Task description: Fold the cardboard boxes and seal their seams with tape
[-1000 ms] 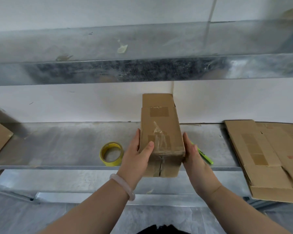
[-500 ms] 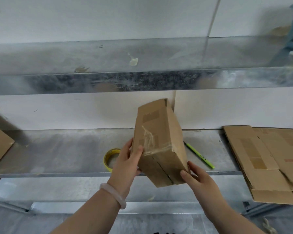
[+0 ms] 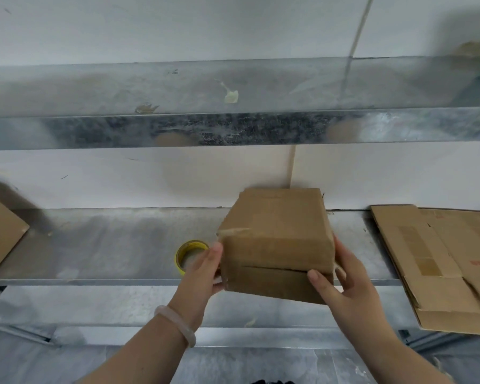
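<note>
Above the front edge of the metal shelf point(image 3: 108, 245) we hold the cardboard box point(image 3: 275, 231) in the air; since a moment ago it has rolled about a quarter turn, so the flap seam on its near end now lies almost level. Its long axis runs away from us toward the wall, far end raised, seamed end facing us. Our left hand point(image 3: 203, 275) grips its left edge and our right hand point(image 3: 347, 284) its lower right corner, thumb by the seam, with the yellow tape roll point(image 3: 190, 252) on the shelf just behind the left hand.
</note>
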The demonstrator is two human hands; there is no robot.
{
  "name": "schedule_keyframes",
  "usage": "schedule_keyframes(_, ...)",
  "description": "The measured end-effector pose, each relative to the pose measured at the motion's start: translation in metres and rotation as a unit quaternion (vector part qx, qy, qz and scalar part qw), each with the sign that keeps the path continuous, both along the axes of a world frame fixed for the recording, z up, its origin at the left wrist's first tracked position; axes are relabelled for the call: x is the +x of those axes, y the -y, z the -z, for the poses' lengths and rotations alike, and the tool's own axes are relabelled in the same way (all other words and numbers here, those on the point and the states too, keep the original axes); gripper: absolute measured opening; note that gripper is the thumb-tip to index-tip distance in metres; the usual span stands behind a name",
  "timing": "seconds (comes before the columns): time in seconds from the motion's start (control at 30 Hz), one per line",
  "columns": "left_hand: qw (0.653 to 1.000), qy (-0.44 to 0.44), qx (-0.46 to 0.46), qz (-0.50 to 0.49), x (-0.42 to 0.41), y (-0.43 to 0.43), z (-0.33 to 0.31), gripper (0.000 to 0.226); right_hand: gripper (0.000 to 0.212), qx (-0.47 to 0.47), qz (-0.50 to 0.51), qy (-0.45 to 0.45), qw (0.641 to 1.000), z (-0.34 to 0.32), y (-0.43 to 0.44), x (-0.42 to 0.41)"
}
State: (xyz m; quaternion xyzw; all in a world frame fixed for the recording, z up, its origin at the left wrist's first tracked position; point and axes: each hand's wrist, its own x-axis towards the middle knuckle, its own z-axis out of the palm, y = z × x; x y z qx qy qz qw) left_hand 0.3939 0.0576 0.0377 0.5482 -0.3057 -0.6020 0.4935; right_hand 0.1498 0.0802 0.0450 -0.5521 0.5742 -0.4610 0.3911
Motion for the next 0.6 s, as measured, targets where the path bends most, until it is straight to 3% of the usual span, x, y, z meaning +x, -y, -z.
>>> schedule_keyframes(0.07,0.999,-0.031,0.013,0.026,-0.002,0.001,0.004,0.057,0.069,-0.05,-0.015,-0.047,0.998,-0.006,0.001,0.002)
schedule_keyframes(0.13,0.997,-0.056,0.031,0.034,-0.005,0.001,0.01,0.041,0.072,-0.094,-0.036,-0.104,0.989,-0.008,0.003,0.003)
schedule_keyframes(0.23,0.998,0.012,0.044,0.049,-0.006,-0.002,0.019,0.032,0.068,-0.146,-0.062,-0.171,0.972,-0.012,0.009,0.002)
schedule_keyframes(0.33,0.979,0.195,-0.008,0.049,-0.005,-0.003,0.021,0.074,0.064,-0.175,-0.08,-0.206,0.959,-0.014,0.015,0.0)
schedule_keyframes(0.4,0.935,0.344,-0.073,0.041,-0.002,-0.004,0.02,0.112,0.06,-0.198,-0.085,-0.233,0.948,-0.013,0.019,0.001)
schedule_keyframes(0.43,0.91,0.396,-0.115,0.048,0.0,-0.004,0.019,0.118,0.059,-0.211,-0.093,-0.248,0.941,-0.012,0.02,0.002)
schedule_keyframes(0.5,0.876,0.432,-0.181,0.114,0.001,-0.002,0.016,0.107,0.059,-0.207,-0.106,-0.247,0.941,-0.006,0.021,0.005)
schedule_keyframes(0.6,0.893,0.357,-0.202,0.184,-0.01,0.0,0.016,0.085,0.071,-0.133,-0.055,-0.196,0.97,0.001,0.02,0.012)
